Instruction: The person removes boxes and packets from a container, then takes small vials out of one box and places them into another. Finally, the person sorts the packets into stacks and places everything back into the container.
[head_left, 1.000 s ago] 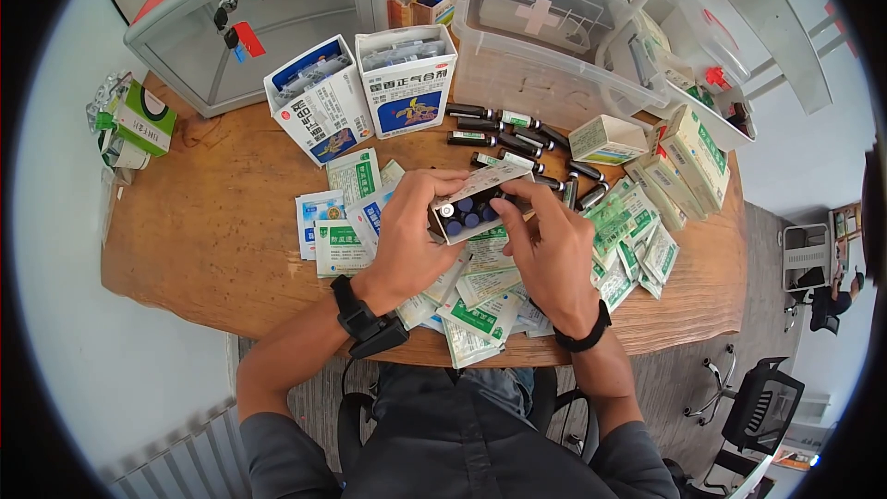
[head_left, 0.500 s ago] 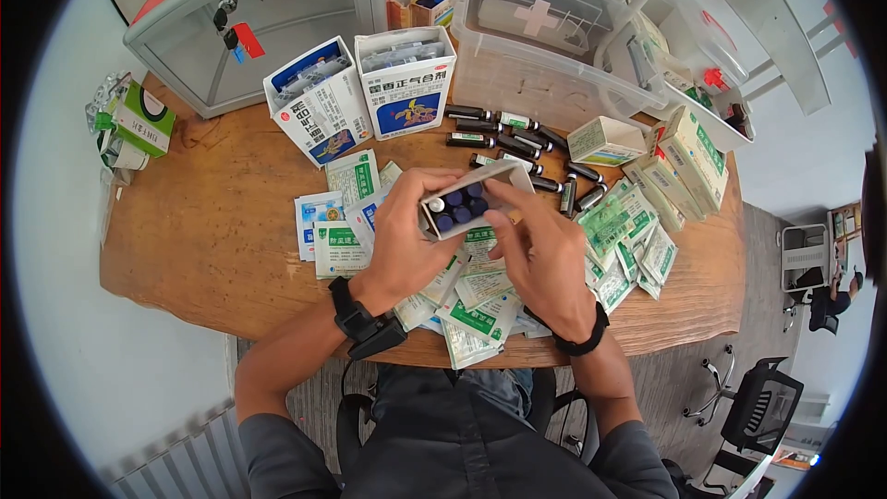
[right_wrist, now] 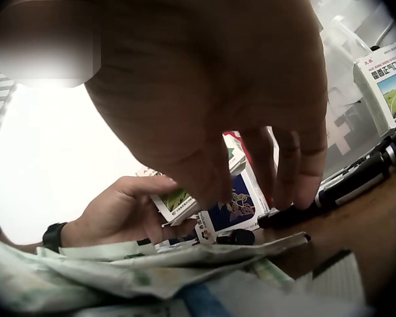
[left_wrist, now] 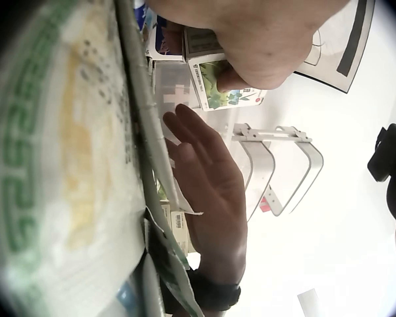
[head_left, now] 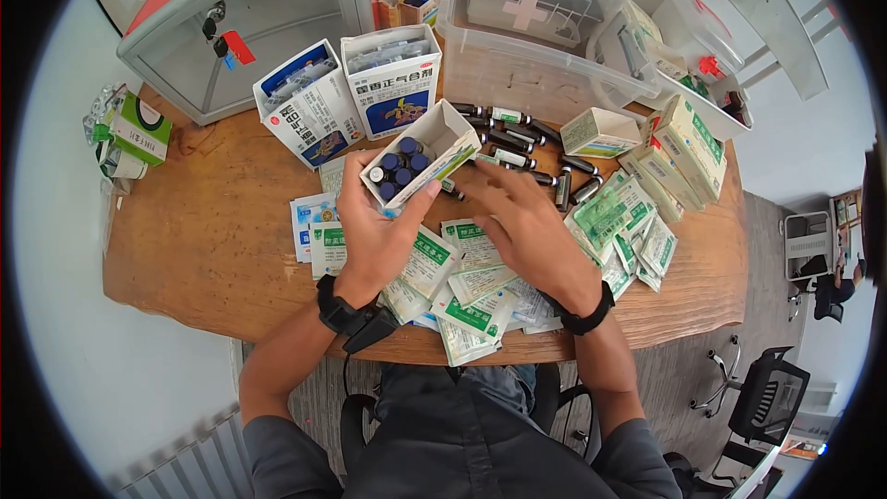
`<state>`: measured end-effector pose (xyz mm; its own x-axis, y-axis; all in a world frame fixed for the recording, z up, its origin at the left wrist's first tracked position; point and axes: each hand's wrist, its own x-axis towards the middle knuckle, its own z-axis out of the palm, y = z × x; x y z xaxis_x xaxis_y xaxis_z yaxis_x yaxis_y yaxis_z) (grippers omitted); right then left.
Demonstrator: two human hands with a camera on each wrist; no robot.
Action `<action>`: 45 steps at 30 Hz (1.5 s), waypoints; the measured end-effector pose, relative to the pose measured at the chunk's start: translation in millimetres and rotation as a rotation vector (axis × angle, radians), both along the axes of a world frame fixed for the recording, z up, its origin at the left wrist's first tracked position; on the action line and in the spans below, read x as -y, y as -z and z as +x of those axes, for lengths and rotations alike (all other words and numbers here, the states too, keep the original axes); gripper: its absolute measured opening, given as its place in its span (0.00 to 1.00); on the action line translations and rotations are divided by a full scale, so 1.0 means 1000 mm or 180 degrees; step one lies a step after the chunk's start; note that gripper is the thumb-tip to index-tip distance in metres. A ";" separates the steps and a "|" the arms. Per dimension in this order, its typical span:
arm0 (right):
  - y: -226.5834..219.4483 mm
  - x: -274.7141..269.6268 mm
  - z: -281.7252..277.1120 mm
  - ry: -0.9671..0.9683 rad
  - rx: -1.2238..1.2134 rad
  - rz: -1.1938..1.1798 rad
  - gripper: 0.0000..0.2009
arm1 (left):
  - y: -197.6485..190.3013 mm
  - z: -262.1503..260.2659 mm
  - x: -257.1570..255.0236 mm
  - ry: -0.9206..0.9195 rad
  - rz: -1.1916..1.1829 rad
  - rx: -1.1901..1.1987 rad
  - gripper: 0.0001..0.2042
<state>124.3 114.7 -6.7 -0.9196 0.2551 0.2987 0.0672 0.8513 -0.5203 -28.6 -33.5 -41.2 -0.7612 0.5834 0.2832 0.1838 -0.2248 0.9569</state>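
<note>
My left hand [head_left: 374,240] grips a small open carton [head_left: 450,137], tilted, with its mouth towards the head camera. Several small bottles [head_left: 402,166] stand inside, most with dark blue caps and one with a white cap. In the left wrist view the carton's printed side [left_wrist: 218,92] shows green leaves. To the right of the carton, my right hand [head_left: 536,231] reaches over the loose dark bottles [head_left: 517,140] with fingers extended. The right wrist view shows its fingertips [right_wrist: 307,191] right at a dark bottle [right_wrist: 284,216] lying on the wood.
Green-and-white sachets [head_left: 476,314] lie spread under both hands. Two blue-and-white boxes [head_left: 397,92] stand behind the carton, near a clear plastic bin [head_left: 545,83]. Upright cartons [head_left: 688,152] are at the right, a grey cabinet [head_left: 249,28] at the back left.
My left hand has moved the carton up and left and turned it, its blue-capped bottles showing more fully. The right hand has come away from the carton towards the loose bottles.
</note>
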 end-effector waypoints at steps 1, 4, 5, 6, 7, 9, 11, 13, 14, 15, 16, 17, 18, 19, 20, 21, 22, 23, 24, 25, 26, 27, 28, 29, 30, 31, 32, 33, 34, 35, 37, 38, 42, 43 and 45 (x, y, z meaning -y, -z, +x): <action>0.004 0.001 -0.001 -0.0150 0.0201 0.0188 0.19 | 0.000 0.000 0.000 -0.0018 0.0008 -0.0007 0.22; 0.014 0.003 -0.003 -0.0293 0.0183 0.0407 0.19 | 0.003 -0.001 -0.002 -0.0014 -0.0017 -0.0030 0.22; 0.016 0.003 -0.005 -0.0299 0.0179 0.0408 0.19 | 0.004 -0.001 -0.001 -0.0015 -0.0063 -0.0045 0.22; 0.018 0.004 -0.007 -0.0285 0.0172 0.0538 0.18 | 0.004 -0.001 -0.002 -0.0030 -0.0065 -0.0052 0.22; 0.020 0.005 -0.010 -0.0273 0.0163 0.0662 0.17 | 0.004 0.000 -0.003 -0.0074 -0.0047 -0.0104 0.22; 0.022 0.007 -0.015 -0.0210 0.0177 0.0784 0.15 | 0.005 0.001 -0.002 -0.0108 -0.0049 -0.0154 0.22; 0.023 0.008 -0.018 -0.0114 0.0206 0.0917 0.13 | 0.006 0.001 -0.004 -0.0034 0.0014 -0.0119 0.22; 0.022 0.009 -0.022 0.0083 0.0276 0.1078 0.09 | 0.004 0.004 -0.004 0.0011 0.0012 -0.0027 0.23; 0.020 0.009 -0.025 0.0091 0.0278 0.1073 0.09 | 0.003 0.004 -0.003 0.0031 0.0018 0.0060 0.23; 0.019 0.009 -0.028 0.0220 0.0325 0.1201 0.08 | 0.004 0.004 -0.004 0.0033 0.0014 0.0058 0.23; 0.019 0.010 -0.031 0.0346 0.0374 0.1328 0.07 | 0.006 0.003 -0.003 -0.0002 -0.0035 -0.0135 0.23; 0.019 0.009 -0.034 0.0346 0.0374 0.1325 0.07 | 0.006 0.003 -0.003 -0.0035 -0.0081 -0.0328 0.23; 0.019 0.008 -0.037 0.0399 0.0409 0.1367 0.07 | 0.006 0.003 -0.003 -0.0034 -0.0079 -0.0329 0.23; 0.018 0.007 -0.039 0.0450 0.0443 0.1410 0.07 | 0.005 0.003 -0.004 -0.0048 -0.0060 -0.0320 0.23; 0.019 0.007 -0.040 0.0449 0.0442 0.1414 0.07 | 0.005 0.003 -0.004 -0.0063 -0.0041 -0.0310 0.23; 0.019 0.007 -0.041 0.0488 0.0452 0.1418 0.08 | 0.005 0.003 -0.004 -0.0068 -0.0037 -0.0310 0.23; 0.018 0.007 -0.042 0.0526 0.0460 0.1422 0.09 | 0.005 0.002 -0.004 -0.0052 -0.0011 -0.0210 0.23; 0.018 0.007 -0.041 0.0517 0.0454 0.1427 0.09 | 0.005 0.002 -0.004 -0.0038 0.0016 -0.0113 0.23; 0.017 0.005 -0.038 0.0582 0.0382 0.1324 0.09 | 0.005 0.002 -0.003 -0.0050 0.0020 -0.0116 0.23; 0.015 0.003 -0.035 0.0642 0.0311 0.1221 0.10 | 0.005 0.002 -0.003 -0.0071 -0.0018 -0.0193 0.23; 0.010 0.001 -0.031 0.0621 0.0305 0.1229 0.10 | 0.006 0.002 -0.003 -0.0096 -0.0054 -0.0266 0.23; 0.001 0.000 -0.025 0.0624 0.0163 0.0745 0.09 | 0.008 0.001 -0.002 -0.0117 -0.0047 -0.0260 0.23; -0.004 -0.003 -0.020 0.0630 0.0030 0.0266 0.09 | 0.010 0.000 -0.002 -0.0067 -0.0069 -0.0285 0.23; -0.006 -0.007 -0.016 0.0616 0.0042 0.0284 0.09 | 0.012 0.000 -0.002 -0.0014 -0.0088 -0.0306 0.23; -0.007 -0.011 -0.013 0.0637 -0.0351 0.0016 0.09 | 0.012 0.000 -0.003 -0.0030 -0.0075 -0.0296 0.23; -0.010 -0.013 -0.011 0.0654 -0.0746 -0.0259 0.09 | 0.010 0.001 -0.003 0.0026 -0.0118 -0.0348 0.23; -0.016 -0.015 -0.008 0.0758 -0.0856 -0.0221 0.09 | 0.009 0.000 -0.002 0.0082 -0.0166 -0.0402 0.22; -0.022 -0.015 -0.007 0.0748 -0.0852 -0.0221 0.09 | 0.010 0.000 -0.002 0.0072 -0.0166 -0.0397 0.22; -0.026 -0.016 -0.006 0.0904 -0.1120 -0.0192 0.09 | 0.010 0.000 -0.002 0.0063 -0.0195 -0.0413 0.22; -0.028 -0.016 -0.005 0.1064 -0.1390 -0.0160 0.09 | 0.011 0.000 -0.003 0.0058 -0.0222 -0.0431 0.22; -0.028 -0.017 -0.003 0.1033 -0.1386 -0.0192 0.09 | 0.013 -0.001 -0.003 0.0069 -0.0252 -0.0563 0.22; -0.028 -0.016 -0.002 0.1060 -0.1680 -0.0074 0.10 | 0.013 -0.002 -0.003 0.0082 -0.0286 -0.0696 0.22; -0.033 -0.012 -0.003 0.0603 -0.2038 0.0506 0.13 | 0.011 0.000 -0.003 0.0121 -0.0294 -0.0974 0.23; -0.033 -0.010 -0.003 0.0619 -0.2040 0.0506 0.13 | 0.011 0.000 -0.001 0.0226 -0.0392 -0.0981 0.23; -0.032 -0.004 -0.003 0.0476 -0.1872 0.0356 0.15 | 0.010 0.000 -0.001 0.0339 -0.0495 -0.0987 0.23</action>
<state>121.6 118.3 25.4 -0.5495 0.3064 0.7773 -0.0811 0.9064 -0.4145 -28.5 -32.9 -51.4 -0.5855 0.7091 0.3929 0.4541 -0.1146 0.8835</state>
